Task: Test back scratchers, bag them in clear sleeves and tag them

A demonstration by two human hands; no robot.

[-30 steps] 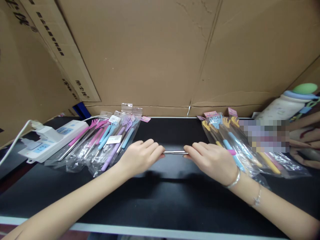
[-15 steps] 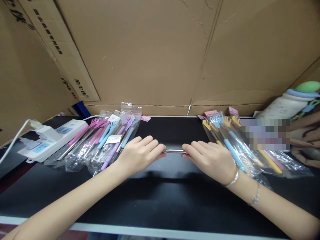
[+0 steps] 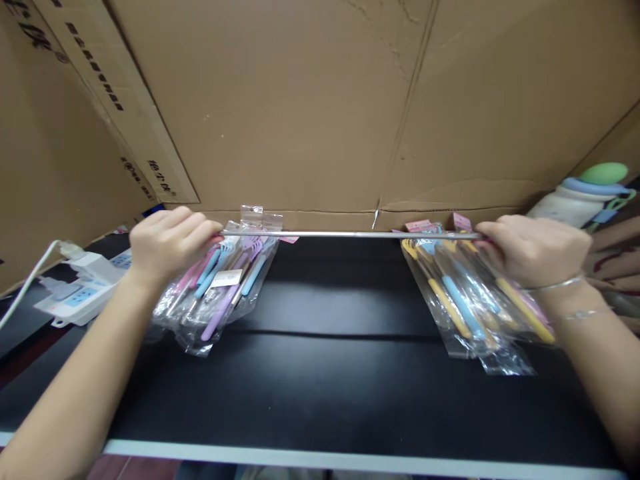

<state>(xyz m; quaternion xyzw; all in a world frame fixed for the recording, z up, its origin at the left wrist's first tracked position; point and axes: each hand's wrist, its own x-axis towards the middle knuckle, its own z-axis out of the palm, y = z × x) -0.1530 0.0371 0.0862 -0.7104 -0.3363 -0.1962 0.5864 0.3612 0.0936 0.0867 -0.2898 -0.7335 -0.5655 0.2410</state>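
Metal rod [image 3: 350, 234] stretched level between your left hand [image 3: 170, 243] and right hand [image 3: 537, 250]

You have both hands closed around the rod, one toward each end, with thumbs and fingers curled in; its ends are hidden in your grip. The rod runs straight across in front of you, above the black table [image 3: 325, 387], and crosses your view of the bags' far ends. Near your left hand lie clear bags of back scratchers [image 3: 215, 320] with pink, blue and purple handles, a white label on top. Beside them sits a white power strip [image 3: 83, 300] with plugs in it. Near your right hand lie more bagged scratchers [image 3: 463, 303], mostly yellow and blue. A pale bottle [image 3: 570, 203] with a green top leans beyond that hand. Cardboard [image 3: 300, 107] walls the table's back.
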